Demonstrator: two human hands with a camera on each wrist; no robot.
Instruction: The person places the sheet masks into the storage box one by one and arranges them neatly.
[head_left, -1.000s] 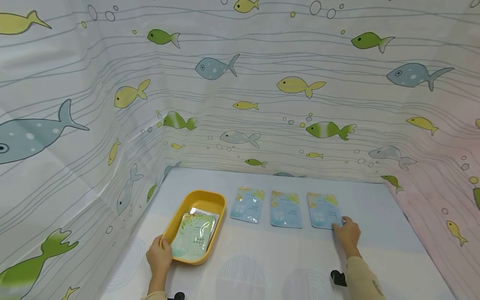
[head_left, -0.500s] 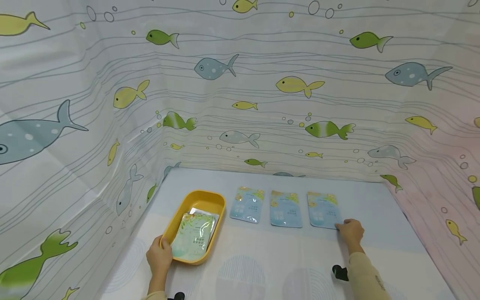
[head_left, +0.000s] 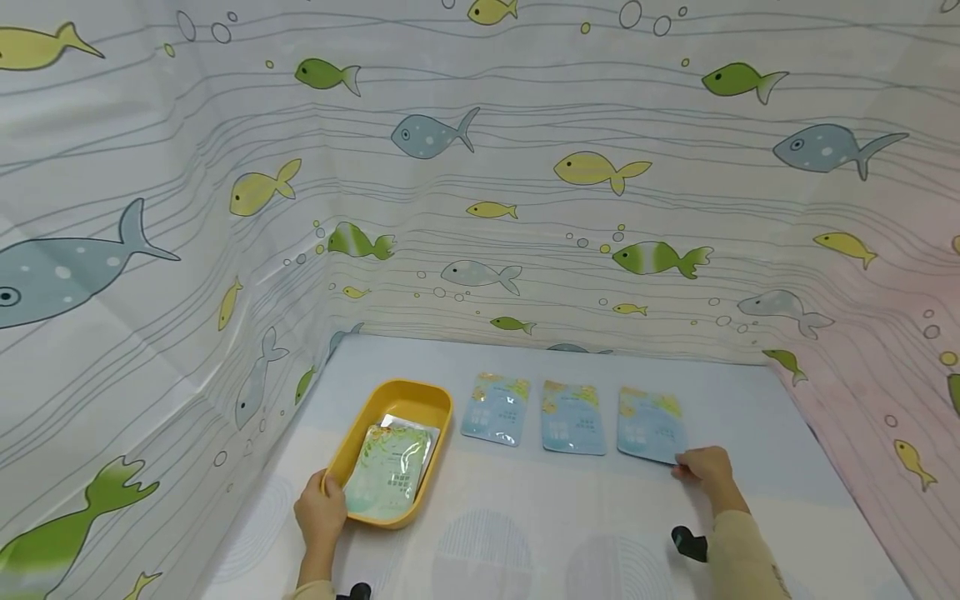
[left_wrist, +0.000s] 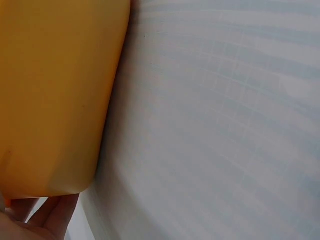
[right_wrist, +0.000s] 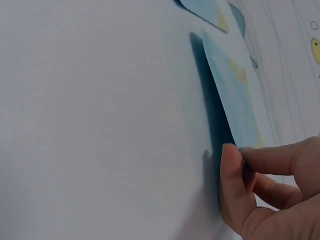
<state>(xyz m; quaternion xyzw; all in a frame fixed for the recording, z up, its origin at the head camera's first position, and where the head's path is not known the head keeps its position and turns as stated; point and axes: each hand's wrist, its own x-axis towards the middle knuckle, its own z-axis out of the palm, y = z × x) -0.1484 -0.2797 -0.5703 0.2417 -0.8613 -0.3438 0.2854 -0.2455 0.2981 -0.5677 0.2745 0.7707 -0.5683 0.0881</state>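
My left hand (head_left: 321, 508) grips the near left rim of a yellow plastic basin (head_left: 405, 523). Inside the basin lies a green-and-white sachet (head_left: 390, 471) on top of a silvery one that is mostly covered. With thumb and finger, my right hand (head_left: 708, 475) pinches the near right corner of a flat blue sachet (head_left: 649, 425), the rightmost of three. In the right wrist view that blue sachet (right_wrist: 232, 95) has its near edge raised, with a dark shadow beneath. The left wrist view shows the basin's outer wall (left_wrist: 55, 100) and part of the left hand's fingers.
Two more blue sachets, a middle one (head_left: 572, 418) and a left one (head_left: 496, 409), lie flat in the same row. Fish-patterned sheeting (head_left: 525, 233) rises behind the pale tabletop (head_left: 540, 533) and along both sides.
My right hand has shifted right and slightly nearer, and now pinches the rightmost sachet's corner, whose near edge has lifted. The left hand and basin stay as they were.
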